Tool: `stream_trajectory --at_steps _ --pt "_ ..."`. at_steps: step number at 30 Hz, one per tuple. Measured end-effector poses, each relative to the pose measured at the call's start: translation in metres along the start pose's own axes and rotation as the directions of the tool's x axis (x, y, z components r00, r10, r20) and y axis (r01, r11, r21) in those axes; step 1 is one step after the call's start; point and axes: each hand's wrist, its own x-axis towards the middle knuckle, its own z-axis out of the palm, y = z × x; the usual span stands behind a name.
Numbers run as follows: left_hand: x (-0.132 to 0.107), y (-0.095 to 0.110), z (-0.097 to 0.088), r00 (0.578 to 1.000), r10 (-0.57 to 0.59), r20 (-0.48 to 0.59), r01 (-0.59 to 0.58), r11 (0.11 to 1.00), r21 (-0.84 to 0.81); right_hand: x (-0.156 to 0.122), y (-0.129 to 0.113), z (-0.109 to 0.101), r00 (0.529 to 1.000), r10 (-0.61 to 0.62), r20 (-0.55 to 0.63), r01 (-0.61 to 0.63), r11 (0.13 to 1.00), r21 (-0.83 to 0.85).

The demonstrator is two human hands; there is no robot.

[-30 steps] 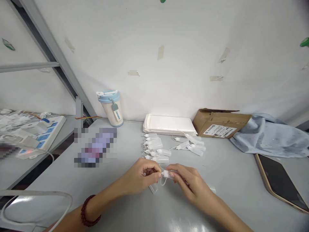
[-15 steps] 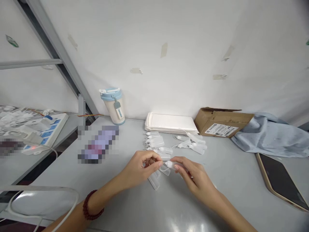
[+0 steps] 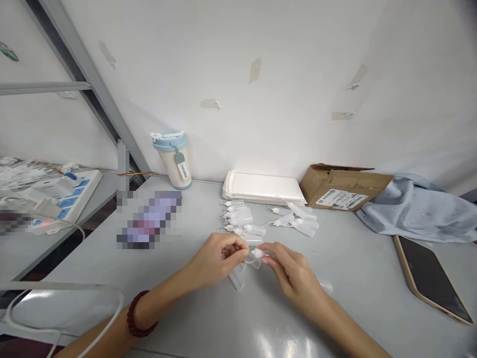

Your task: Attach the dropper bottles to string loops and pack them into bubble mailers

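Pinched in my right hand is a small clear plastic squeeze bottle with a white nozzle, its tip pointing left. My left hand has thumb and forefinger pressed together just off that tip; what they hold is too small to make out. More clear squeeze bottles with white nozzles and thin tethered caps lie in a column behind my hands. Some lie below my left fingers, including one clear bottle partly hidden. A second loose group of squeeze bottles lies further right.
Against the wall stand a blue-lidded cup, a stack of white packets and an opened cardboard box. A grey-blue cloth and a phone lie at right. A power strip sits left; a white cable loops near my left forearm.
My right hand has moved slightly left with the squeeze bottle, bringing its nozzle nearer my left fingertips. My left hand keeps its pinch. The camera view has shifted a little.
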Motion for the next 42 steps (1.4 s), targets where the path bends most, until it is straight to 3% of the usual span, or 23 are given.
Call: stream_trajectory --at_steps 4,6,9,11,14,16,20,22,24,29,31,35,42 --pt "0.004 -0.001 -0.009 0.993 -0.09 0.073 0.087 0.995 0.046 0.003 0.008 -0.007 0.995 0.038 0.092 -0.021 0.984 -0.177" --pt "0.005 -0.001 -0.018 0.985 -0.138 0.103 0.131 0.989 0.068 0.005 0.016 -0.017 0.991 0.109 0.081 -0.082 0.955 -0.286" --pt "0.006 -0.003 -0.032 0.968 -0.206 0.142 0.189 0.974 0.123 0.006 0.027 -0.04 0.957 0.28 0.075 -0.244 0.917 -0.315" --pt "0.006 -0.004 -0.039 0.959 -0.244 0.148 0.215 0.958 0.19 0.005 0.032 -0.056 0.895 0.416 0.161 -0.354 0.882 -0.312" --pt "0.007 -0.004 -0.043 0.961 -0.27 0.061 0.246 0.935 0.257 -0.001 0.036 -0.074 0.697 0.649 0.304 -0.543 0.755 -0.367" --pt "0.008 -0.004 -0.041 0.967 -0.25 -0.05 0.254 0.931 0.263 -0.004 0.038 -0.08 0.615 0.718 0.325 -0.598 0.694 -0.401" --pt "0.011 -0.007 -0.032 0.968 -0.173 -0.181 0.218 0.938 0.271 -0.006 0.038 -0.078 0.545 0.74 0.395 -0.573 0.673 -0.468" --pt "0.012 -0.008 -0.027 0.965 -0.138 -0.222 0.198 0.939 0.279 -0.005 0.037 -0.076 0.533 0.725 0.437 -0.547 0.689 -0.476" --pt "0.011 -0.008 -0.022 0.962 -0.106 -0.252 0.177 0.944 0.28 -0.002 0.034 -0.073 0.575 0.685 0.447 -0.529 0.728 -0.436" --pt "0.007 -0.002 -0.012 0.983 -0.055 -0.175 0.084 0.983 0.164 0.005 0.023 -0.062 0.856 0.435 0.279 -0.381 0.896 -0.227" --pt "0.004 0.001 -0.009 0.992 -0.065 -0.112 0.077 0.992 0.1 0.007 0.018 -0.055 0.921 0.325 0.213 -0.297 0.942 -0.154" --pt "0.002 0.001 -0.004 0.996 -0.085 -0.028 0.085 0.996 0.017 0.007 0.01 -0.039 0.969 0.201 0.144 -0.191 0.978 -0.084" --pt "0.002 0.002 -0.002 0.999 -0.051 -0.015 0.051 0.999 0.003 0.004 0.004 -0.025 0.988 0.093 0.127 -0.079 0.991 -0.11"
